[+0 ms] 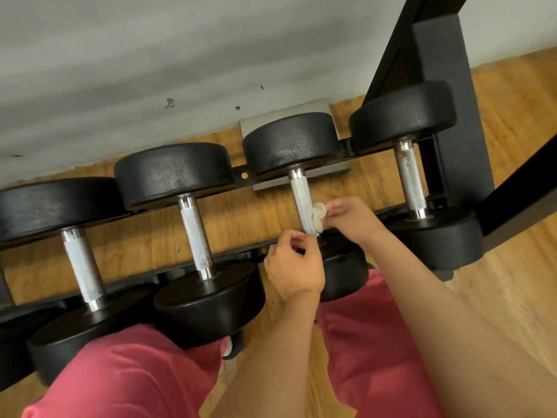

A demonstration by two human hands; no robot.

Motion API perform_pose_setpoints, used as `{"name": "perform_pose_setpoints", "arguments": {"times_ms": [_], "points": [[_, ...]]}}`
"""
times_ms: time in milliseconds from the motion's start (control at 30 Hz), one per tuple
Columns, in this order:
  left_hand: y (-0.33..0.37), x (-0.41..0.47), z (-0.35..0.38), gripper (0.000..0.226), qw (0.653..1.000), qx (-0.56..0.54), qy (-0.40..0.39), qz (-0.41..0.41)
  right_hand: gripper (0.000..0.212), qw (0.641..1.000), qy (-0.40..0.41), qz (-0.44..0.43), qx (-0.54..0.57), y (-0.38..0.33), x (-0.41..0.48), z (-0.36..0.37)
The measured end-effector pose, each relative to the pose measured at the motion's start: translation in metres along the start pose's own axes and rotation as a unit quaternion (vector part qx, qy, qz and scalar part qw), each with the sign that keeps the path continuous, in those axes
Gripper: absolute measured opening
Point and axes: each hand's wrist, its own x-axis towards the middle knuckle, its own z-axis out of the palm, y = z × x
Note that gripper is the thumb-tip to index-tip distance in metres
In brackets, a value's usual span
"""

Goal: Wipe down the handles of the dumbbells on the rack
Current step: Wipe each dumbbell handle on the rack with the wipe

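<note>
Several black dumbbells with knurled silver handles lie side by side on a low black rack (355,214). A small white cloth (319,217) is wrapped against the lower part of the third dumbbell's handle (301,197). My right hand (351,218) pinches the cloth from the right side of that handle. My left hand (294,268) is at the handle's near end, fingers curled and pinching the cloth's lower edge there. The near head of this dumbbell is mostly hidden by my hands. The second handle (196,233), the leftmost handle (83,267) and the rightmost handle (410,179) are untouched.
A grey wall runs just behind the rack. Black upright frame posts (446,86) stand at the right. Wooden floor (512,297) shows under and around the rack. My knees in pink trousers (126,372) are close to the near dumbbell heads.
</note>
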Motion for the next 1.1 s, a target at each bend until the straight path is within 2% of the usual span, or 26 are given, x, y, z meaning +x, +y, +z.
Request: {"name": "perform_pose_setpoints", "arguments": {"times_ms": [67,233,300,400,500,567,600,667,800,900,1000,1100], "points": [[0.001,-0.001,-0.001,0.015,1.0,-0.004,0.002,-0.009,0.007,1.0,0.009,0.012,0.022,0.001,0.0,0.001],[-0.001,0.0,0.0,0.005,1.0,-0.009,0.003,-0.002,0.005,0.988,-0.03,0.021,-0.147,-0.003,-0.006,0.002],[-0.002,0.001,0.001,0.006,1.0,-0.011,-0.001,0.0,0.012,0.992,-0.008,0.015,-0.127,-0.003,-0.006,0.003],[-0.002,0.0,0.0,0.008,1.0,-0.009,0.004,-0.006,0.008,0.997,0.023,0.013,-0.076,0.0,-0.004,0.002],[0.001,0.0,0.0,0.011,0.999,-0.013,0.025,-0.028,0.015,0.99,-0.023,0.007,-0.136,0.0,-0.003,0.001],[0.001,-0.001,0.001,0.012,0.999,-0.004,0.032,-0.01,0.013,0.983,-0.055,0.009,-0.177,-0.003,-0.004,0.001],[-0.001,-0.002,0.001,0.012,1.0,0.004,0.031,0.006,0.007,0.982,-0.056,0.009,-0.178,-0.003,-0.005,0.001],[-0.005,0.0,0.0,0.011,1.0,-0.022,0.015,0.016,0.01,0.989,-0.036,0.002,-0.144,-0.004,-0.007,-0.001],[-0.011,0.006,-0.005,0.013,0.987,-0.153,0.022,-0.037,0.022,0.994,-0.005,-0.022,-0.107,-0.001,-0.005,-0.002],[-0.011,0.008,-0.002,0.005,0.988,-0.123,-0.003,-0.097,0.017,0.99,-0.029,-0.022,-0.136,0.002,-0.004,-0.001],[-0.013,0.007,0.002,0.011,0.989,-0.105,-0.02,-0.106,0.019,0.986,-0.078,-0.02,-0.149,0.001,-0.01,-0.005],[-0.011,0.005,0.001,0.014,0.99,-0.093,-0.012,-0.11,0.019,0.982,-0.078,-0.023,-0.171,-0.001,-0.013,-0.006]]}}
